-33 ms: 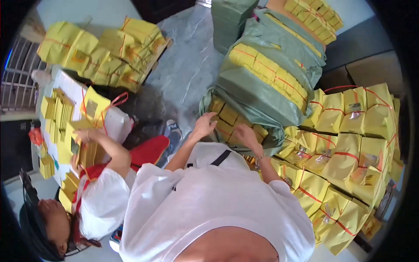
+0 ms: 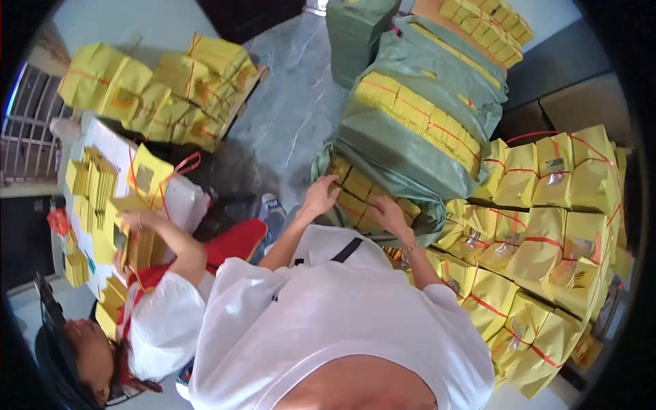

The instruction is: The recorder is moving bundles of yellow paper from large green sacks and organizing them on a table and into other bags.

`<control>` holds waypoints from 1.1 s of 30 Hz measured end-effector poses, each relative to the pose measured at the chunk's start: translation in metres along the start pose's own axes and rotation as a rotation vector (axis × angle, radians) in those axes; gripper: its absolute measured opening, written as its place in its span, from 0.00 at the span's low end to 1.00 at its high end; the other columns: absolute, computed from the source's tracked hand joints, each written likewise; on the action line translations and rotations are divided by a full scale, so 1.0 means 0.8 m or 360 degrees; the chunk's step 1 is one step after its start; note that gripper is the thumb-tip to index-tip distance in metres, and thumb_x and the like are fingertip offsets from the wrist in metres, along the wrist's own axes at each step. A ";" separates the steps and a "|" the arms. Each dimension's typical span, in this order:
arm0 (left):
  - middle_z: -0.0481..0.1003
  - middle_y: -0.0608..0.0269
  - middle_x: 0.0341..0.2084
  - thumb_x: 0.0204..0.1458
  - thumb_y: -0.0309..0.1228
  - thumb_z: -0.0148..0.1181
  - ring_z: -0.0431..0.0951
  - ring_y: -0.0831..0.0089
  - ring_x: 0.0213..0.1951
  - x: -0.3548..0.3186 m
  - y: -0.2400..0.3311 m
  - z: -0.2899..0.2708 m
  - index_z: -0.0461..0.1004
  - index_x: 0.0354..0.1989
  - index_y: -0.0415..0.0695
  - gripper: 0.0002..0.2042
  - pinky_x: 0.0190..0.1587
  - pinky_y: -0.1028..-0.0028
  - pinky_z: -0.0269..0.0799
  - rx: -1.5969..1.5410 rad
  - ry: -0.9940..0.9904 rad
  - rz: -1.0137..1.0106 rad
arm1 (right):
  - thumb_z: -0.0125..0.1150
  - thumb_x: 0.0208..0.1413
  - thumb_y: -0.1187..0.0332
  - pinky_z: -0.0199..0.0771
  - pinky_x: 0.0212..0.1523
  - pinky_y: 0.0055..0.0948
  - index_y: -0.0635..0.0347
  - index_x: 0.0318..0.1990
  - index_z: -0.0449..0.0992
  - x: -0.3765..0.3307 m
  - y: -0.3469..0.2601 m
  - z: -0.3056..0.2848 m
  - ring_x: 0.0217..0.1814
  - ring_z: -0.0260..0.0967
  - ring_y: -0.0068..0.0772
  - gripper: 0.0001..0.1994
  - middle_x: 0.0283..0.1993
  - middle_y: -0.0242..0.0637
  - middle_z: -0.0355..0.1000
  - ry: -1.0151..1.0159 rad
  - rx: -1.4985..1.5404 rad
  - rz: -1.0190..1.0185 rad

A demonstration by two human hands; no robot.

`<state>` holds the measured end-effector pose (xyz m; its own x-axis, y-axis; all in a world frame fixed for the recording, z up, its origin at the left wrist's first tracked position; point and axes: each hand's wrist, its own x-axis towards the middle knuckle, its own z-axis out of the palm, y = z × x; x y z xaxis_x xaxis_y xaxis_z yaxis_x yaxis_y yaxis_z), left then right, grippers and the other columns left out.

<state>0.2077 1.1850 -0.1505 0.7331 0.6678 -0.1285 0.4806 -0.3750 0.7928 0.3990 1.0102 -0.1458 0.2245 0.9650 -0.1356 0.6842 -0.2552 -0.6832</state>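
Observation:
Directly in front of me an opened green plastic sack (image 2: 430, 217) holds rows of yellow paper packets (image 2: 357, 184). My left hand (image 2: 320, 196) lies at the sack's left side, fingers reaching to the edge of the packets and grasping nothing that I can see. Farther right, my right hand (image 2: 390, 216) rests on top of the packets with its fingers apart and slightly bent. Its fingertips touch the packet tops. Red bands cross some of the packets.
Beyond stands a large green sack (image 2: 383, 130) with banded yellow packets showing. Yellow bundles (image 2: 540, 239) tied with red string are stacked at right. At left a co-worker (image 2: 164, 307) handles yellow packets at a white table (image 2: 106, 137). More yellow bundles (image 2: 164, 89) sit at the far left.
My right hand has moved slightly nearer to me and to the right over the packets. My left hand stays at the sack's left side.

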 end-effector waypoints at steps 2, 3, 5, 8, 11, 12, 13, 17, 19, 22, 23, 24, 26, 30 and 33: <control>0.75 0.52 0.40 0.50 0.29 0.58 0.77 0.56 0.41 0.032 0.012 -0.013 0.71 0.51 0.44 0.18 0.42 0.65 0.72 -0.0064 0.0129 -0.0002 | 0.55 0.55 0.67 0.70 0.42 0.42 0.61 0.44 0.73 0.007 0.005 -0.023 0.42 0.69 0.51 0.11 0.39 0.45 0.70 0.0068 -0.0057 0.0125; 0.75 0.52 0.40 0.50 0.29 0.58 0.77 0.58 0.40 0.048 0.018 -0.018 0.71 0.51 0.44 0.18 0.42 0.66 0.72 -0.0097 0.0121 0.0009 | 0.55 0.55 0.67 0.70 0.42 0.42 0.61 0.44 0.73 0.013 0.007 -0.033 0.42 0.69 0.51 0.12 0.40 0.46 0.69 0.0085 -0.0098 0.0244; 0.75 0.52 0.40 0.51 0.29 0.58 0.78 0.60 0.40 0.081 0.028 -0.023 0.71 0.51 0.43 0.17 0.42 0.67 0.73 -0.0195 0.0102 -0.0025 | 0.55 0.55 0.68 0.70 0.42 0.43 0.60 0.44 0.72 0.023 0.009 -0.047 0.41 0.69 0.50 0.11 0.38 0.44 0.70 0.0207 0.0033 0.0300; 0.74 0.54 0.41 0.51 0.27 0.57 0.78 0.62 0.39 0.131 0.033 -0.026 0.72 0.50 0.44 0.16 0.42 0.69 0.74 -0.0283 0.0131 0.0121 | 0.55 0.53 0.69 0.71 0.41 0.43 0.59 0.42 0.73 0.048 0.009 -0.050 0.41 0.70 0.48 0.10 0.37 0.43 0.71 0.0308 0.0083 0.0464; 0.72 0.56 0.36 0.51 0.26 0.57 0.76 0.63 0.36 0.189 0.029 -0.029 0.73 0.47 0.44 0.14 0.39 0.68 0.73 -0.0299 0.0106 0.0241 | 0.57 0.53 0.70 0.72 0.38 0.40 0.59 0.42 0.74 0.083 0.004 -0.035 0.36 0.72 0.47 0.09 0.37 0.44 0.72 0.0507 0.0097 0.0400; 0.71 0.55 0.33 0.50 0.26 0.57 0.75 0.62 0.34 0.211 0.030 -0.030 0.73 0.45 0.44 0.13 0.38 0.66 0.72 -0.0312 0.0084 0.0301 | 0.57 0.53 0.70 0.73 0.38 0.40 0.59 0.41 0.74 0.097 0.001 -0.030 0.36 0.72 0.48 0.09 0.36 0.44 0.72 0.0534 0.0074 0.0411; 0.71 0.55 0.31 0.50 0.26 0.57 0.74 0.61 0.33 0.229 0.029 -0.034 0.73 0.44 0.44 0.12 0.37 0.65 0.70 -0.0348 0.0027 0.0319 | 0.57 0.52 0.70 0.73 0.38 0.40 0.59 0.41 0.74 0.110 -0.006 -0.021 0.36 0.72 0.48 0.09 0.36 0.45 0.72 0.0593 0.0107 0.0440; 0.70 0.54 0.31 0.47 0.24 0.56 0.73 0.58 0.34 0.301 0.034 -0.063 0.73 0.42 0.45 0.13 0.38 0.65 0.70 -0.0183 -0.0149 0.0583 | 0.58 0.52 0.70 0.73 0.40 0.40 0.58 0.41 0.74 0.172 -0.029 -0.019 0.38 0.72 0.49 0.09 0.37 0.45 0.72 0.0806 0.0108 0.0580; 0.71 0.53 0.33 0.45 0.23 0.56 0.72 0.55 0.37 0.328 0.041 -0.080 0.73 0.42 0.46 0.14 0.40 0.63 0.69 -0.0210 -0.0181 0.0754 | 0.58 0.52 0.70 0.72 0.41 0.40 0.58 0.41 0.74 0.201 -0.045 -0.024 0.39 0.72 0.50 0.09 0.38 0.45 0.72 0.0860 0.0106 0.0690; 0.70 0.53 0.39 0.43 0.26 0.58 0.68 0.53 0.44 0.361 0.049 -0.108 0.73 0.42 0.49 0.15 0.44 0.60 0.67 0.0025 -0.0253 0.0982 | 0.56 0.51 0.70 0.72 0.42 0.44 0.55 0.42 0.74 0.237 -0.062 -0.035 0.41 0.70 0.53 0.10 0.39 0.47 0.71 0.0870 0.0162 0.0741; 0.70 0.54 0.41 0.43 0.28 0.60 0.67 0.53 0.45 0.371 0.052 -0.114 0.74 0.42 0.49 0.15 0.44 0.60 0.66 0.0092 -0.0225 0.1072 | 0.56 0.51 0.70 0.72 0.42 0.44 0.54 0.43 0.74 0.247 -0.065 -0.038 0.41 0.70 0.53 0.10 0.39 0.47 0.71 0.0819 0.0158 0.0833; 0.69 0.54 0.42 0.42 0.30 0.61 0.67 0.53 0.46 0.379 0.053 -0.118 0.74 0.42 0.49 0.15 0.45 0.59 0.65 0.0158 -0.0192 0.1159 | 0.56 0.51 0.71 0.72 0.42 0.43 0.54 0.43 0.73 0.252 -0.069 -0.040 0.41 0.70 0.53 0.11 0.39 0.46 0.71 0.0818 0.0120 0.0823; 0.68 0.54 0.45 0.40 0.37 0.65 0.64 0.53 0.48 0.390 0.054 -0.120 0.75 0.43 0.49 0.18 0.45 0.57 0.62 0.0227 -0.0247 0.1275 | 0.56 0.51 0.72 0.71 0.42 0.44 0.55 0.43 0.73 0.259 -0.072 -0.043 0.41 0.70 0.53 0.11 0.39 0.46 0.70 0.0927 0.0093 0.0728; 0.68 0.54 0.43 0.39 0.39 0.66 0.64 0.54 0.49 0.389 0.051 -0.110 0.76 0.43 0.49 0.19 0.46 0.58 0.63 0.0331 -0.0521 0.1253 | 0.56 0.51 0.72 0.71 0.43 0.44 0.56 0.42 0.73 0.258 -0.072 -0.044 0.41 0.69 0.53 0.10 0.39 0.46 0.70 0.0963 0.0111 0.0769; 0.69 0.54 0.44 0.41 0.36 0.66 0.65 0.52 0.47 0.398 0.055 -0.105 0.76 0.42 0.47 0.18 0.48 0.57 0.63 0.0246 -0.0556 0.1348 | 0.56 0.51 0.72 0.72 0.41 0.42 0.57 0.42 0.73 0.264 -0.076 -0.045 0.41 0.70 0.52 0.10 0.38 0.45 0.71 0.1068 0.0211 0.0853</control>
<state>0.4224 1.4352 -0.1063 0.9600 -0.0903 0.2650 -0.2411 -0.7476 0.6188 0.4302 1.2274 -0.1071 0.8836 0.4664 -0.0400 0.2919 -0.6157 -0.7319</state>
